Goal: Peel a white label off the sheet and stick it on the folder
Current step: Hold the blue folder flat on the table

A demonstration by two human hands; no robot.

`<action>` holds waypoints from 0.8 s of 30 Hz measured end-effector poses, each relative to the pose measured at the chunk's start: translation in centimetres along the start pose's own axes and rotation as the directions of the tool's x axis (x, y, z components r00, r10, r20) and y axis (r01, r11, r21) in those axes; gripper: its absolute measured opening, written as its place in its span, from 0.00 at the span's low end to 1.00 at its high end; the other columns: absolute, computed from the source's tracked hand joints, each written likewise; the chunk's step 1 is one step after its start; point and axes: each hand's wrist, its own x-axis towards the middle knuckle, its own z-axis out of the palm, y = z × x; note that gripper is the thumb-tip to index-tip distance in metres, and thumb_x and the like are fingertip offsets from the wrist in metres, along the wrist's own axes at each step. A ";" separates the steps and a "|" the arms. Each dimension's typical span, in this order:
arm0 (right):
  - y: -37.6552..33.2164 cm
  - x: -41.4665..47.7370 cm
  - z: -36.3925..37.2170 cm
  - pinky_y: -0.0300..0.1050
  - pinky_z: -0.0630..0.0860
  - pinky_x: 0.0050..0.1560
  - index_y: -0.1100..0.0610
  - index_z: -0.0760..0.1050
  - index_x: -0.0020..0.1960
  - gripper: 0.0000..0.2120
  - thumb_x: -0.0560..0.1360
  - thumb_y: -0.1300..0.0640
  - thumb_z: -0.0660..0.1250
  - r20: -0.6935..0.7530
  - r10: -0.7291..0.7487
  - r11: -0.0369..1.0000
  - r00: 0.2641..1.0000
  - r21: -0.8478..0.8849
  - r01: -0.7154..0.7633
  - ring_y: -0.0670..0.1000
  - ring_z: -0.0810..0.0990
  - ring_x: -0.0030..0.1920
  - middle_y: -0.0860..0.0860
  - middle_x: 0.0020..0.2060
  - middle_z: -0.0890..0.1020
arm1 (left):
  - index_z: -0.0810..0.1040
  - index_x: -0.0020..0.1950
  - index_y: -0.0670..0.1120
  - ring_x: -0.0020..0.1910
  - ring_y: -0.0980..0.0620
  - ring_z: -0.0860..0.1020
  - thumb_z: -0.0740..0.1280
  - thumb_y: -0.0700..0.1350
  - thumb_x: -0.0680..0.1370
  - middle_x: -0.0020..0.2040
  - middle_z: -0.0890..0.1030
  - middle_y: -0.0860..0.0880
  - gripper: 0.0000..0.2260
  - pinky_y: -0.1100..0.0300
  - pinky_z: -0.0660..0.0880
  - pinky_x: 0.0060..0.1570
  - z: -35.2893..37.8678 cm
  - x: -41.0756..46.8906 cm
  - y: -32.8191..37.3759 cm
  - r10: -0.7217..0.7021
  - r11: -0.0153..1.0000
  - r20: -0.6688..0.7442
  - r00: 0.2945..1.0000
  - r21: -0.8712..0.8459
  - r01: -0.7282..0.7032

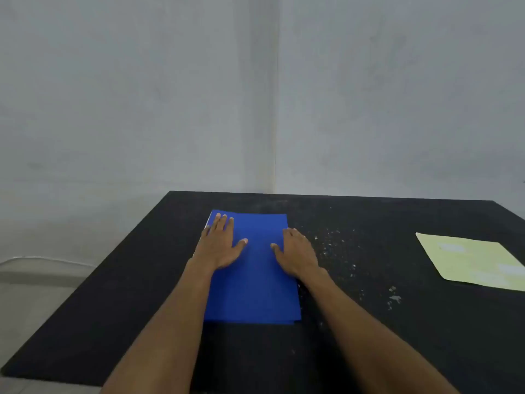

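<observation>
A blue folder (255, 280) lies closed and flat on a black table (369, 336), with its long side running away from the person. The left hand (220, 245) rests palm down on the folder's far left part, fingers spread and released, grasping nothing. The right hand (295, 251) lies flat on the folder's right edge, fingers extended and thumb pointing inward, also holding nothing. Well apart from the folder, to its right, a pale yellow label sheet (471, 263) lies flat on the table; faint white labels (450, 247) show on it, too blurred to count. White specks (341, 245) dot the tabletop between the folder and the sheet.
</observation>
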 end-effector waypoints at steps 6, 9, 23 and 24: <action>-1.4 -0.2 2.0 0.53 0.57 0.76 0.64 0.58 0.75 0.30 0.82 0.45 0.55 0.044 -0.027 0.999 0.999 0.033 0.026 0.58 0.58 0.76 0.59 0.76 0.62 | 0.46 0.81 0.43 0.80 0.48 0.41 0.49 0.61 0.82 0.82 0.46 0.44 0.34 0.49 0.42 0.78 2.1 -0.8 -1.3 -0.071 0.997 0.048 0.996 0.034 0.069; -1.5 0.0 2.6 0.52 0.55 0.77 0.64 0.56 0.76 0.30 0.82 0.45 0.54 0.044 -0.038 0.999 0.998 0.016 0.038 0.57 0.57 0.77 0.59 0.76 0.60 | 0.48 0.81 0.43 0.80 0.49 0.42 0.47 0.61 0.82 0.82 0.48 0.44 0.33 0.48 0.41 0.78 2.6 -0.9 -1.8 -0.069 0.995 0.044 0.997 0.079 0.065; 2.3 -1.2 1.6 0.51 0.53 0.78 0.63 0.54 0.77 0.31 0.82 0.43 0.51 0.038 -0.045 0.999 0.998 -0.022 0.046 0.55 0.55 0.78 0.57 0.78 0.58 | 0.49 0.81 0.43 0.81 0.47 0.45 0.46 0.60 0.83 0.82 0.49 0.44 0.31 0.47 0.40 0.78 3.9 -1.3 2.5 -0.070 0.993 0.020 0.997 0.091 0.068; 2.9 -1.3 1.4 0.51 0.53 0.78 0.62 0.54 0.77 0.31 0.82 0.43 0.51 0.034 -0.041 0.999 0.999 -0.030 0.042 0.55 0.55 0.78 0.57 0.78 0.58 | 0.49 0.81 0.43 0.81 0.47 0.45 0.46 0.60 0.83 0.82 0.49 0.44 0.31 0.48 0.40 0.78 4.1 -1.3 3.1 -0.064 0.994 0.008 0.998 0.091 0.063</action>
